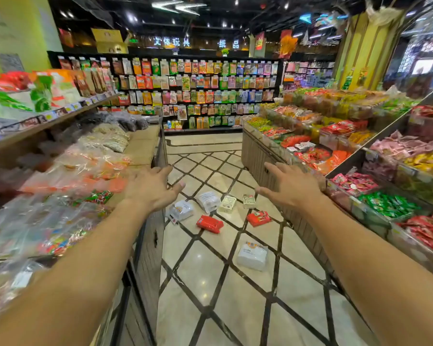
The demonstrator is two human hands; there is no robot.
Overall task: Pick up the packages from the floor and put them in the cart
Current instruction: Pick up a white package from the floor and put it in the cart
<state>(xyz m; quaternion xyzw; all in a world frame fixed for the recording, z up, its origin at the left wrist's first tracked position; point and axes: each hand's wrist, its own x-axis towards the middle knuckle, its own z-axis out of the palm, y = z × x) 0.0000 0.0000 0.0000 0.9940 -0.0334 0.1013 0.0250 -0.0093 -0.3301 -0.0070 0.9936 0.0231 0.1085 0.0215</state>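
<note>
Several packages lie on the tiled aisle floor point(205, 283). Nearest is a white bag point(252, 255). Beyond it lie a red packet point(210, 224) and another red packet point(258, 218). Farther on lie two white bags point(180, 210) point(208, 201) and two small pale packets point(227, 204) point(249, 201). My left hand point(151, 187) and my right hand point(289, 187) stretch forward at waist height above the floor, fingers spread, holding nothing. No cart is in view.
A snack display counter point(148, 240) lines the left side of the aisle, a tiered display of packets point(360, 171) lines the right. A wall of hanging snack packs point(198, 96) closes the far end. The aisle between the counters is narrow.
</note>
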